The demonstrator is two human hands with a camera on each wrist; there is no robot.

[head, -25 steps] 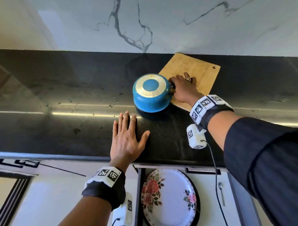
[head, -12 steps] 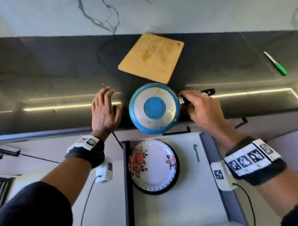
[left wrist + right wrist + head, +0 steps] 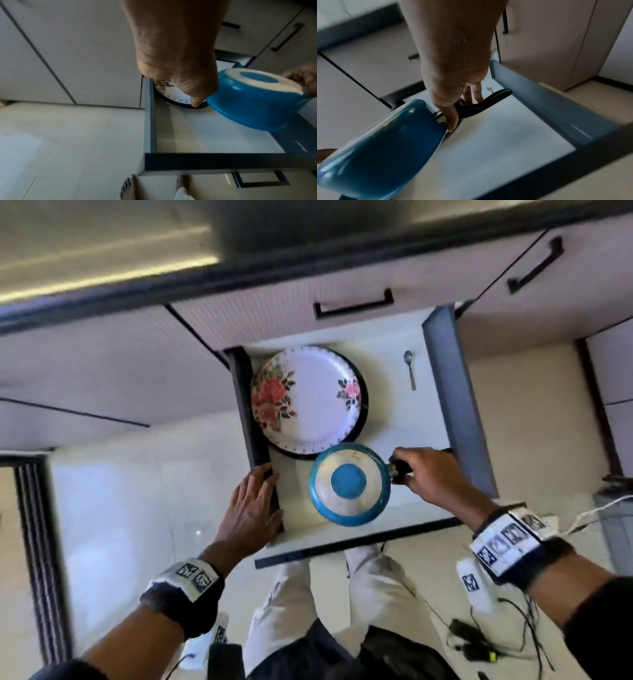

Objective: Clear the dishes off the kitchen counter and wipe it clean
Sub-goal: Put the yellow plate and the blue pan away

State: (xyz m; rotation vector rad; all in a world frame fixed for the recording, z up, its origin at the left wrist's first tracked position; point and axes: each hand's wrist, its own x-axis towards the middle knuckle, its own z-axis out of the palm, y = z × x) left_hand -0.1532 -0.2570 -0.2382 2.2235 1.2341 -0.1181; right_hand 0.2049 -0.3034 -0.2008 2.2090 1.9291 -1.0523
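Note:
A blue saucepan (image 3: 349, 484) hangs upside down, tilted, just over the front part of an open white drawer (image 3: 455, 405). My right hand (image 3: 402, 470) grips its black handle (image 3: 488, 102), thumb close to the metal joint. In the left wrist view the saucepan (image 3: 254, 100) hovers above the drawer floor without resting on it. My left hand (image 3: 260, 484) lies with straight fingers on the drawer's left wall, holding nothing. A floral plate (image 3: 308, 402) on a dark plate lies at the drawer's back left, a spoon (image 3: 409, 369) at the back right.
The dark counter edge (image 3: 239, 278) runs across the top, above shut cupboard fronts with black handles (image 3: 352, 304). My legs (image 3: 291, 611) stand right before the drawer front. Cables and a small device (image 3: 479, 648) lie on the floor at the right.
My right hand has carried the saucepan from the counter down over the open drawer. My left hand left the counter and now rests on the drawer's left wall. The head view tilted downward.

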